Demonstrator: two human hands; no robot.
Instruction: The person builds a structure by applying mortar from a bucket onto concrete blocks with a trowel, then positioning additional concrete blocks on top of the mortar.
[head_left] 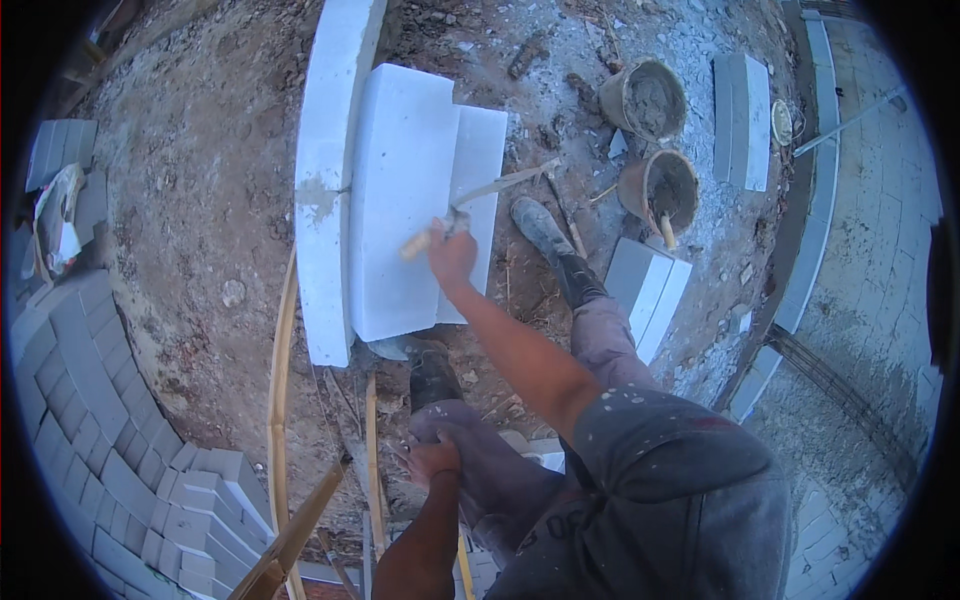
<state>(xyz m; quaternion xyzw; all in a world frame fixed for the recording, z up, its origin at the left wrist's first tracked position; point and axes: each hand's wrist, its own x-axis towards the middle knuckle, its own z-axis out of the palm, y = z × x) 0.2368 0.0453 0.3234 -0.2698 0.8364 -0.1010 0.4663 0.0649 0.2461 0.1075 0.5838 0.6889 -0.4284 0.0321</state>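
Note:
My right hand [455, 255] is closed around a trowel [508, 184] with a pale wooden handle, its blade pointing to the right. The trowel is above a large white block [400, 190], and a second white block [480, 150] lies against its right side. Left of these stands a low wall of white blocks [325, 230], with a grey mortar smear over one joint. My left hand [434, 457] is down by my left knee, its fingers loosely bent and apart, with nothing visible in them.
Two buckets of grey mortar, a far one [645, 100] and a near one [650, 185] with a wooden-handled tool in it, stand on the right. Blocks lie near them [645, 290] and farther right [740, 120]. Wooden boards [283, 370] and stacked blocks [100, 400] are at lower left.

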